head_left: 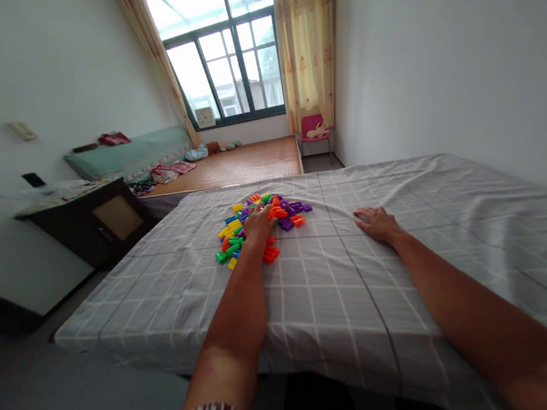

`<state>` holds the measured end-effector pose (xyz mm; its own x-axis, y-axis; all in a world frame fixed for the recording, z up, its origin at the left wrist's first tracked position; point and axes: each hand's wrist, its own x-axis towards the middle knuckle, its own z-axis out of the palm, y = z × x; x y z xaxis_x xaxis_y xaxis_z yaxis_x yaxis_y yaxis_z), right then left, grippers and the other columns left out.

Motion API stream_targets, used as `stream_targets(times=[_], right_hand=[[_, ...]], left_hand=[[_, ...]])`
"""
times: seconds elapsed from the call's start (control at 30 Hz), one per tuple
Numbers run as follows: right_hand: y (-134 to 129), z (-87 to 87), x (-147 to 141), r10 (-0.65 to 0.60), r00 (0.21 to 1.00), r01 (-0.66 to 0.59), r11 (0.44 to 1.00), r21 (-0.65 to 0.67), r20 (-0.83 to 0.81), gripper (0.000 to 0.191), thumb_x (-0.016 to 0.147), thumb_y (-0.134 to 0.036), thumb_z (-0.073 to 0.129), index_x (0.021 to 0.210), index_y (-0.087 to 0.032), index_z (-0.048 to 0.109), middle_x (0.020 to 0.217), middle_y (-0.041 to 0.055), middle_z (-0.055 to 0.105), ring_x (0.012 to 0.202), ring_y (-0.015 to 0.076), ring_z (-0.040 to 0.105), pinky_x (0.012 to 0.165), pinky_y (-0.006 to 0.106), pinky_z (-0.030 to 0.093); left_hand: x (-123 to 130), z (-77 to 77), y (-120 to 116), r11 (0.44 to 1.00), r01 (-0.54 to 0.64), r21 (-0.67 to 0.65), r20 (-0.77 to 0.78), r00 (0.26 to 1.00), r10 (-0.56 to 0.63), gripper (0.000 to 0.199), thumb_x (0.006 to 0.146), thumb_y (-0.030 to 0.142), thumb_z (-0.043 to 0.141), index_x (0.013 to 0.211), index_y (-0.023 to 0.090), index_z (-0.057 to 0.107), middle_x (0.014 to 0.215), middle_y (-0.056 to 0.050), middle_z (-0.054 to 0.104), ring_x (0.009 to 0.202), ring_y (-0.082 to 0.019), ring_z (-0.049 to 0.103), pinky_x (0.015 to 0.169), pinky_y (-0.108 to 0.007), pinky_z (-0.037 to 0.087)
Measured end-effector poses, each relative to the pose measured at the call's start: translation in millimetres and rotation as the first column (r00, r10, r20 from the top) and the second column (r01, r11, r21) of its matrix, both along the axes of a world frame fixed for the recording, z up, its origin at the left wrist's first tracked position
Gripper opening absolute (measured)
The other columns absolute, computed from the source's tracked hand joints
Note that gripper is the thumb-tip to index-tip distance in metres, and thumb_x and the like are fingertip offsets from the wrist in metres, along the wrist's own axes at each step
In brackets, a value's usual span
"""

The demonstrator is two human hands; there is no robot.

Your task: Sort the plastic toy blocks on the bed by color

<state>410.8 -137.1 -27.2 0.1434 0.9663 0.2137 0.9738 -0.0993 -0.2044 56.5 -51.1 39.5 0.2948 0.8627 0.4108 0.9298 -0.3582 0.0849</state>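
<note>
A loose pile of small plastic building pieces (231, 229) in yellow, green, blue, orange, red and purple lies on the grey checked cloth (323, 279). Over the middle of this pile is my left hand (258, 224), palm down with its fingers spread and touching the pieces. Whether a piece sits under the palm is hidden. Purple and orange pieces (298, 220) lie just right of that hand. My right hand (375, 224) rests flat on the cloth, to the right of the pile, fingers stretched out and holding nothing.
Behind the cloth-covered table is a bed (247, 161) with a brown mat and some clothes. A dark cabinet (119, 218) stands at the left. A pink chair (312, 126) with a plush toy is by the curtain. The white wall (462, 72) bounds the right side.
</note>
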Motion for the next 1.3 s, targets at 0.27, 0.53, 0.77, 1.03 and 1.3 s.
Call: stream_targets(times=[0.27, 0.53, 0.77, 1.03, 1.3], right_hand=[[1.6, -0.8, 1.5, 0.002, 1.0, -0.002, 1.0, -0.016, -0.004, 0.043, 0.092, -0.044, 0.041, 0.127, -0.027, 0.059, 0.142, 0.003, 0.05, 0.126, 0.028, 0.045, 0.1, 0.049, 0.041], [1.8, 0.4, 1.8, 0.003, 1.0, -0.003, 1.0, -0.014, 0.001, 0.043, 0.091, -0.044, 0.041, 0.126, -0.028, 0.06, 0.142, 0.0025, 0.051, 0.125, 0.0287, 0.046, 0.099, 0.048, 0.042], [0.7, 1.4, 1.9, 0.009, 1.0, -0.009, 1.0, -0.008, -0.007, 0.042, 0.091, -0.043, 0.043, 0.126, -0.028, 0.061, 0.14, 0.0028, 0.053, 0.124, 0.0291, 0.047, 0.1, 0.047, 0.042], [0.4, -0.8, 4.1, 0.018, 1.0, -0.018, 1.0, -0.005, 0.002, 0.043, 0.091, -0.043, 0.042, 0.126, -0.026, 0.061, 0.141, 0.0033, 0.052, 0.125, 0.0293, 0.046, 0.1, 0.048, 0.042], [0.1, 0.4, 2.8, 0.011, 1.0, -0.011, 1.0, -0.002, 0.003, 0.043, 0.091, -0.043, 0.042, 0.125, -0.027, 0.061, 0.14, 0.0033, 0.053, 0.125, 0.0289, 0.047, 0.1, 0.048, 0.042]], left_hand=[[-0.5, -2.0, 5.9, 0.977, -0.212, 0.014, 0.009, 0.977, 0.212, 0.056, 0.095, 0.042, 0.038, 0.144, 0.016, 0.039, 0.133, -0.018, 0.055, 0.122, -0.031, 0.05, 0.1, -0.046, 0.04], [36.7, -6.1, -16.3, 0.974, 0.221, -0.058, -0.088, 0.97, -0.225, 0.045, 0.093, 0.053, 0.038, 0.131, 0.035, 0.054, 0.14, -0.005, 0.05, 0.129, -0.029, 0.041, 0.105, -0.049, 0.034], [33.5, -7.5, -28.8, 0.844, 0.508, -0.175, -0.151, 0.833, -0.533, 0.039, 0.089, 0.041, 0.052, 0.127, 0.037, 0.059, 0.145, 0.001, 0.046, 0.131, -0.024, 0.041, 0.111, -0.041, 0.03], [1.2, 3.0, -12.8, 0.994, 0.106, -0.03, 0.068, 0.992, -0.103, 0.041, 0.094, 0.031, 0.036, 0.124, 0.029, 0.063, 0.142, -0.007, 0.05, 0.134, -0.035, 0.035, 0.111, -0.062, 0.018], [-40.7, 5.6, 12.3, 0.939, -0.173, -0.297, 0.138, 0.965, 0.222, 0.066, 0.09, 0.062, 0.027, 0.138, 0.023, 0.05, 0.132, -0.016, 0.056, 0.13, -0.041, 0.039, 0.1, -0.066, 0.029]])
